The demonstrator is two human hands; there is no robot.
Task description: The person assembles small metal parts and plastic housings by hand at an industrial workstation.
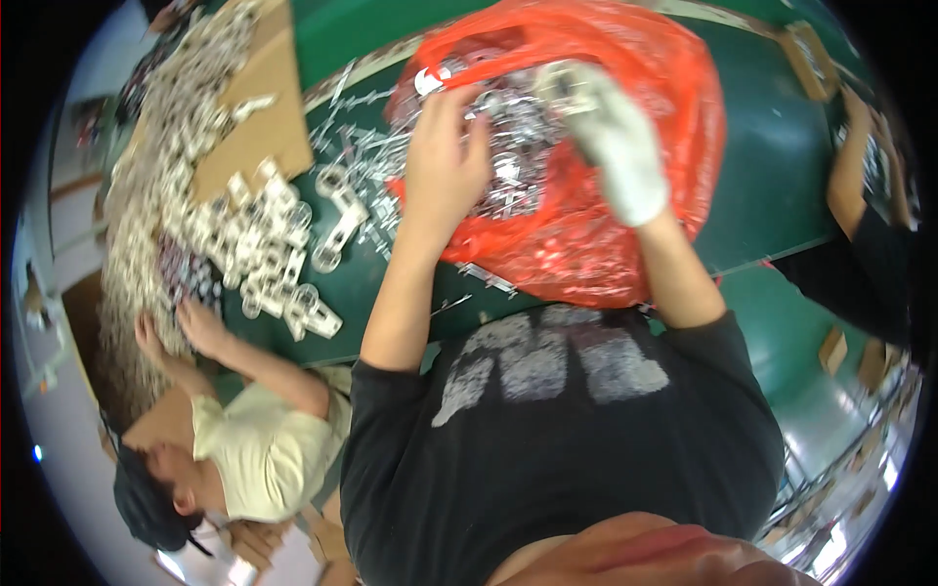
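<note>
My bare left hand reaches over the near-left side of a red plastic bag. Its thumb stands apart from the bent fingers, and I see nothing held between them. Beside its knuckles is a small white piece. Thin, shiny metal parts fill the bag's opening and spill out to the left. My right hand, in a whitish glove, is closed on a cream plastic part with a round opening, above the metal parts. Motion blurs the gloved fingers.
Cream plastic parts lie loose on the green table, left of my arm. A larger heap extends along cardboard. A co-worker in a pale shirt reaches into it. Another person's arms are at the right.
</note>
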